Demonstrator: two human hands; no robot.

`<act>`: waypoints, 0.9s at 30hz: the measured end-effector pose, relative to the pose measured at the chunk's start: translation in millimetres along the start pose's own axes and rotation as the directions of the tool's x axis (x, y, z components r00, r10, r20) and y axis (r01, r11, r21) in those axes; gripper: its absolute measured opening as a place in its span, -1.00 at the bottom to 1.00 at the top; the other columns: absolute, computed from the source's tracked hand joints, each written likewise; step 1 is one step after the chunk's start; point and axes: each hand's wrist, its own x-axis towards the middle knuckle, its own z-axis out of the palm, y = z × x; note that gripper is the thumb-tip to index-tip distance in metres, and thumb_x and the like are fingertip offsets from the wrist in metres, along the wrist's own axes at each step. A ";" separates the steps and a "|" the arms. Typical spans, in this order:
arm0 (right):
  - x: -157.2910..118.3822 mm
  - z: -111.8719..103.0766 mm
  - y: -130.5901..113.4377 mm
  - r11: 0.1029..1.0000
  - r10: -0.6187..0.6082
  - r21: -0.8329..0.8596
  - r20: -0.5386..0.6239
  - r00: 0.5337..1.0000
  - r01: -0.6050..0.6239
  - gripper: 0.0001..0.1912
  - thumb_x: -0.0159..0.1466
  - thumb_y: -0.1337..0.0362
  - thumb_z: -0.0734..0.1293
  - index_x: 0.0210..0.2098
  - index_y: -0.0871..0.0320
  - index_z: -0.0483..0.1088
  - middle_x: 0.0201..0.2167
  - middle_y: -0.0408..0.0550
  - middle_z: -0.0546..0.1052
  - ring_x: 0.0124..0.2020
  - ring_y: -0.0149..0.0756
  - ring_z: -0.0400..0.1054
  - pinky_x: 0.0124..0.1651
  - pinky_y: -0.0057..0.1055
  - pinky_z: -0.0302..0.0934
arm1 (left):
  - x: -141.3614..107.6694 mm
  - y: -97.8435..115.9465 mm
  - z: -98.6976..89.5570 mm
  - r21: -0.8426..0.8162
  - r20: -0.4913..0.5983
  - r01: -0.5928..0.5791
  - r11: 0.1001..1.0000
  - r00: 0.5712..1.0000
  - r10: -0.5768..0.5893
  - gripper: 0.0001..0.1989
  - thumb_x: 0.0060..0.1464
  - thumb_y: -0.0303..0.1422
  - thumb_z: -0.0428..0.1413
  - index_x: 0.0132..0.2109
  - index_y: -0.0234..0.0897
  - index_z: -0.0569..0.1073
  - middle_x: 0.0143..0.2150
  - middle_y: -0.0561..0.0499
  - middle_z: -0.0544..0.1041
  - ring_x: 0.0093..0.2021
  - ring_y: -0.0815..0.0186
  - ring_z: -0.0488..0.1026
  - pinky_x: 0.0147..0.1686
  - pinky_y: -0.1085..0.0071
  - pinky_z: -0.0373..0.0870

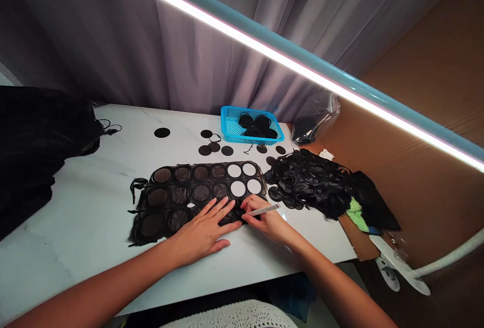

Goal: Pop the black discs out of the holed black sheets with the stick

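Observation:
A black sheet (191,192) with rows of round outlines lies flat on the white table (94,207). Through four-cornered grouped openings at its right end, the white table surface appears as bright circles (238,188). My left hand (206,227) rests on the sheet's front part, palm down with fingers spread. Close beside it, my right hand (260,219) pinches a slim whitish-grey tool (263,210), its tip hidden by the fingers at the sheet's front right. Whether it is a knife or tweezers I cannot tell.
A blue basket (226,133) holding black pieces stands at the back. Several black discs (162,132) lie behind the sheet. At right is a heap of black scraps (313,181); at left, a large black bag (41,151). A lit tube lamp (264,50) crosses overhead.

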 end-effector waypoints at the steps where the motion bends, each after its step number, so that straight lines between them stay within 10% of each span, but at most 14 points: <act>1: 0.1 -0.7 -0.7 1.000 -0.009 -0.027 0.013 1.000 0.009 -0.74 0.31 0.36 0.29 -0.49 0.14 0.19 -0.21 -0.09 0.39 -0.25 -0.37 0.29 -0.21 -0.42 0.19 | -0.3 0.3 0.1 0.001 0.002 0.004 1.000 1.000 -0.004 -0.43 0.30 -0.14 0.03 0.37 0.08 0.08 0.46 -0.08 -0.10 0.43 0.01 -0.11 0.32 -0.03 -0.10; 10: -7.2 15.6 2.1 0.832 -0.217 -0.507 0.075 0.973 0.225 -0.83 0.40 0.38 0.14 -0.26 0.17 0.34 -0.08 0.13 0.47 -0.07 -0.14 0.33 -0.03 -0.20 0.28 | -1.3 -2.9 3.6 -0.041 0.008 0.020 0.999 1.000 -0.019 -0.48 0.29 -0.16 0.04 0.34 0.01 0.17 0.47 -0.09 -0.17 0.43 0.01 -0.11 0.34 0.00 -0.16; 13: -2.0 -7.3 16.6 0.867 -0.138 -0.497 -0.258 0.956 -0.009 -0.81 0.41 0.33 0.11 -0.18 0.15 0.35 -0.19 0.08 0.50 -0.16 -0.17 0.36 -0.09 -0.25 0.29 | -0.8 -2.8 3.2 -0.042 -0.007 0.020 0.999 1.000 -0.020 -0.48 0.28 -0.18 0.06 0.34 0.02 0.19 0.47 -0.09 -0.24 0.43 -0.02 -0.13 0.33 -0.01 -0.12; 15: 5.9 -27.6 22.4 0.893 -0.054 -0.411 -0.501 0.864 -0.183 -0.81 0.40 0.27 0.12 -0.20 0.15 0.35 -0.24 0.06 0.50 -0.22 -0.19 0.38 -0.13 -0.28 0.28 | -0.9 -1.6 1.7 -0.048 -0.032 0.005 0.999 0.999 -0.007 -0.49 0.28 -0.20 0.06 0.33 0.02 0.20 0.48 -0.07 -0.25 0.42 -0.02 -0.13 0.33 0.01 -0.10; 17: 15.3 -38.4 20.4 0.925 0.012 -0.307 -0.564 0.826 -0.223 -0.81 0.39 0.22 0.15 -0.25 0.15 0.34 -0.26 0.03 0.51 -0.30 -0.24 0.38 -0.21 -0.34 0.27 | -2.8 -0.2 -0.7 -0.047 -0.046 -0.012 0.999 0.999 0.010 -0.49 0.27 -0.21 0.08 0.33 0.03 0.20 0.48 -0.04 -0.25 0.43 -0.02 -0.13 0.34 0.02 -0.09; 22: 28.6 -1.2 -5.6 0.976 -0.018 -0.215 -0.219 0.975 -0.031 -0.89 0.35 0.28 0.21 -0.24 0.11 0.37 -0.34 -0.07 0.52 -0.38 -0.31 0.36 -0.30 -0.41 0.22 | -23.0 0.9 -6.2 0.009 -0.052 0.053 0.999 0.997 -0.052 -0.37 0.26 -0.14 0.08 0.38 -0.10 0.10 0.46 -0.14 -0.11 0.42 0.00 -0.07 0.33 0.04 -0.05; 27: 23.1 34.1 -23.9 0.993 -0.032 -0.113 0.049 0.998 0.037 -0.93 0.33 0.34 0.24 -0.28 0.11 0.36 -0.29 -0.08 0.50 -0.35 -0.35 0.34 -0.28 -0.41 0.20 | -46.7 -1.4 -8.0 0.047 -0.019 0.093 0.995 0.996 -0.092 -0.44 0.29 -0.17 0.05 0.36 -0.07 0.15 0.45 -0.13 -0.06 0.41 0.05 -0.04 0.33 0.08 0.00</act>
